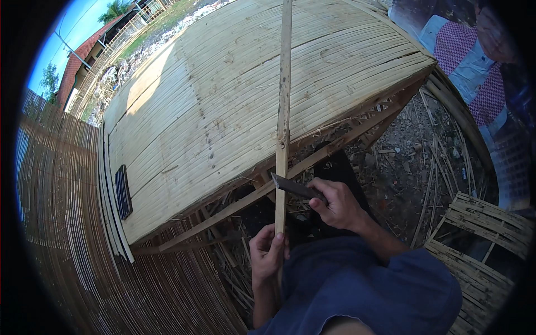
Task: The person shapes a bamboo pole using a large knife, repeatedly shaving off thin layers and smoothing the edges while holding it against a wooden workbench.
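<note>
At the far left we see a fence of thin bamboo slats (61,184) curving along the rim of the view. Beside it lies a small dark ridged panel (123,191) on the edge of the large bamboo desk (212,106), a platform of flattened pale strips carried on a frame of crossing poles (240,204).

Near the centre, our left hand (267,252) closes its grip around the lower end of a long bamboo strip (283,111). The strip stands nearly upright in the view and extends over the desk toward the top edge.

Just to the right, our right hand (335,204) wraps its grip tight on the handle of a dark knife (293,187). The blade tip touches the strip above the left hand.

Below both hands we see blue fabric (363,290). Further right, debris covers the ground (413,167), and a slatted bamboo panel (480,240) lies at the lower right. Another person in a patterned shirt (474,67) stands at the upper right.
</note>
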A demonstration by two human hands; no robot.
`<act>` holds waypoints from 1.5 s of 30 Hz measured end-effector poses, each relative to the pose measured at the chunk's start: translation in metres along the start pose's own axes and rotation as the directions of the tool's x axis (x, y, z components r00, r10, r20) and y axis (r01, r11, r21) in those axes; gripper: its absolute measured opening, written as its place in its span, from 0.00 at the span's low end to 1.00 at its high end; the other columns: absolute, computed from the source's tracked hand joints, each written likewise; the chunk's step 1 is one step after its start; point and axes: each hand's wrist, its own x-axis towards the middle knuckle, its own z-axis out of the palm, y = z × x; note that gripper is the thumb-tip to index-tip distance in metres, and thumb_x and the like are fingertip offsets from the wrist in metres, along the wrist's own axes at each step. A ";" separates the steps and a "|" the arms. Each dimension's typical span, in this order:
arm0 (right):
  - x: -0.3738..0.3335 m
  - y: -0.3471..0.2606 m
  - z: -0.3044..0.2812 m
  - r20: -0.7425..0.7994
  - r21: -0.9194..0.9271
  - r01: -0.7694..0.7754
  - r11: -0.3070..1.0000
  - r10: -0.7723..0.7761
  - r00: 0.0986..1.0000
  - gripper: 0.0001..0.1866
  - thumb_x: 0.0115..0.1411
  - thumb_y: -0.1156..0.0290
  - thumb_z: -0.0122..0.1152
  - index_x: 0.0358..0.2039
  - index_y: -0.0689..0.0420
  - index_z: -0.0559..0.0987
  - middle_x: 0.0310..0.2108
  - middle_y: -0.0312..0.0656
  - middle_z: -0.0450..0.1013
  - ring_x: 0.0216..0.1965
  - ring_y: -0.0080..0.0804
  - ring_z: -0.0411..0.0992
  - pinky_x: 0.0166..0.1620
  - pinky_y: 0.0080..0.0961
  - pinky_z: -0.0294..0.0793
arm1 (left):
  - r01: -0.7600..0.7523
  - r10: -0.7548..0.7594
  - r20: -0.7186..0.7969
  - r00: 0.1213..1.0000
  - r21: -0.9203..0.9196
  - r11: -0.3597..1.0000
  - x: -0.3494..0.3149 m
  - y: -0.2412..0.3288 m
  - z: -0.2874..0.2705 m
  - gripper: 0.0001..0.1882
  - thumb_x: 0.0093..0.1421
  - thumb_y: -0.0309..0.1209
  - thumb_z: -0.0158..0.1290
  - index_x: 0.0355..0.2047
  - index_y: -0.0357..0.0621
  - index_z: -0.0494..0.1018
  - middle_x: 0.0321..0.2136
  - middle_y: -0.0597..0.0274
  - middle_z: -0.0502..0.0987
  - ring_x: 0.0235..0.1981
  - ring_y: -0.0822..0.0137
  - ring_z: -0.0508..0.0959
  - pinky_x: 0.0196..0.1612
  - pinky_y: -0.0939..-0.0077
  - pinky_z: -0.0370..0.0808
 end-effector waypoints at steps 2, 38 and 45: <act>-0.005 0.001 0.011 0.073 -0.110 0.077 0.991 -0.069 0.995 0.30 0.57 0.40 0.47 0.33 0.60 0.72 0.21 0.48 0.71 0.25 0.47 0.74 0.27 0.36 0.72 | 0.068 -0.068 0.008 0.998 -0.156 0.985 0.002 -0.005 0.001 0.12 0.63 0.31 0.47 0.37 0.32 0.70 0.20 0.63 0.70 0.14 0.78 0.66 0.16 0.88 0.62; 0.015 -0.008 0.026 0.187 -0.414 0.417 0.810 -0.372 0.909 0.30 0.49 0.33 0.51 0.21 0.52 0.73 0.11 0.36 0.66 0.14 0.34 0.71 0.17 0.29 0.69 | 0.018 -0.038 -0.124 0.992 -0.159 0.987 0.006 0.009 0.002 0.14 0.66 0.33 0.42 0.25 0.38 0.68 0.13 0.71 0.63 0.11 0.81 0.59 0.14 0.86 0.55; 0.025 -0.019 0.013 0.212 -0.545 0.400 0.737 -0.341 0.916 0.31 0.49 0.33 0.51 0.21 0.53 0.71 0.11 0.37 0.67 0.15 0.33 0.72 0.17 0.30 0.69 | -0.025 0.023 -0.064 0.998 -0.032 0.999 0.000 0.005 0.002 0.20 0.68 0.40 0.37 0.24 0.39 0.67 0.14 0.72 0.61 0.12 0.82 0.58 0.15 0.86 0.53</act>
